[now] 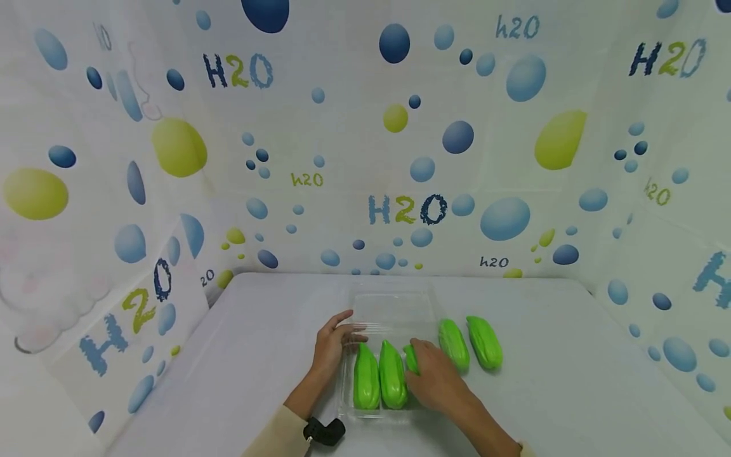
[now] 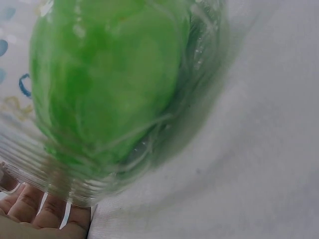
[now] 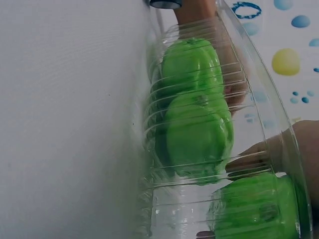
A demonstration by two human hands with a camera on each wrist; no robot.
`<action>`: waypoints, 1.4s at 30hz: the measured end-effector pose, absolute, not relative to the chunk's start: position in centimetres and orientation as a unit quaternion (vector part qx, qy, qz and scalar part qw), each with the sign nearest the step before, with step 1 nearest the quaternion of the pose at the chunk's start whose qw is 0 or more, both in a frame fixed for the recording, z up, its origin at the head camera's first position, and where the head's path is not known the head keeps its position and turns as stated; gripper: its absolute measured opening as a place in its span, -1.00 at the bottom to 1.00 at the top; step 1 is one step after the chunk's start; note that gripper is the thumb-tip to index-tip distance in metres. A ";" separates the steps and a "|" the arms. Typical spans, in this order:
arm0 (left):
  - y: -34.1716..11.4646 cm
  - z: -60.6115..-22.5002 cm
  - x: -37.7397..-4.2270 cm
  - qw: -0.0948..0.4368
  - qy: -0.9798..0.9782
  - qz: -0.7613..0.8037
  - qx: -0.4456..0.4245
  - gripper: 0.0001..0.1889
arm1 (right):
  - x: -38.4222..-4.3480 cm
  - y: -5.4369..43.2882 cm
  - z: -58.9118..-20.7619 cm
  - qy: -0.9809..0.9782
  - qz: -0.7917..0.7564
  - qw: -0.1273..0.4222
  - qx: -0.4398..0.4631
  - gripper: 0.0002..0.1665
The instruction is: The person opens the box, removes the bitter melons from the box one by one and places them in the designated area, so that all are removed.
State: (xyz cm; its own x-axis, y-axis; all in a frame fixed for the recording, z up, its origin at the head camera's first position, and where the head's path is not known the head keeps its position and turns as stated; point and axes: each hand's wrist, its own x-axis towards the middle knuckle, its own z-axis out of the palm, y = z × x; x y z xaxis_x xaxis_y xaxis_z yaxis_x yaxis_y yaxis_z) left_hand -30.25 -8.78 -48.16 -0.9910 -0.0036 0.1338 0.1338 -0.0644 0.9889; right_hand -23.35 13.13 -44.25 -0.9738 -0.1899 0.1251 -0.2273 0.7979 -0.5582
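A clear plastic container (image 1: 360,414) stands at the front middle of the table. Two green, ridged, elongated vegetables (image 1: 366,377) lie side by side in it, pointed ends away from me. My right hand (image 1: 436,377) grips a third green vegetable (image 1: 411,359) at the container's right side, hiding most of it. Through the clear wall in the right wrist view, that vegetable (image 3: 256,209) shows apart from the other two. My left hand (image 1: 331,349) is at the container's left edge with fingers stretched across the rim. Fingers (image 2: 50,211) show beside the wall in the left wrist view.
Two more green vegetables (image 1: 484,343) lie on the white table (image 1: 548,393) to the right of the container. The container's clear lid (image 1: 393,308) lies folded back toward the far edge. A black wrist device (image 1: 324,431) sits on the left sleeve. Printed curtains surround the table.
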 end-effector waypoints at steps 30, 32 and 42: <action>-8.7 -46.0 -29.0 0.028 -0.672 -0.738 -0.048 -0.54 | -24.1 13.4 -42.4 -0.930 0.333 0.122 0.096 -0.33; -8.8 -46.8 -29.5 0.029 -0.671 -0.740 -0.047 -0.54 | -24.2 13.5 -42.5 -0.928 0.336 0.125 0.101 -0.33; -9.0 -47.9 -30.3 0.036 -0.676 -0.735 -0.040 -0.54 | -24.4 13.7 -42.3 -0.926 0.325 0.152 0.113 -0.36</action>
State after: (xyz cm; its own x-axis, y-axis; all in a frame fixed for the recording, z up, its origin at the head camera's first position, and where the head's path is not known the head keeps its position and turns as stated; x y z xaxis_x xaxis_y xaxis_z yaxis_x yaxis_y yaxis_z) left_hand -30.30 -8.98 -47.94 -0.9942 0.0019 0.1071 0.1066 -0.0828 0.9909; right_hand -24.37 13.73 -42.33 -0.9281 -0.1107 0.3555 -0.3085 0.7630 -0.5679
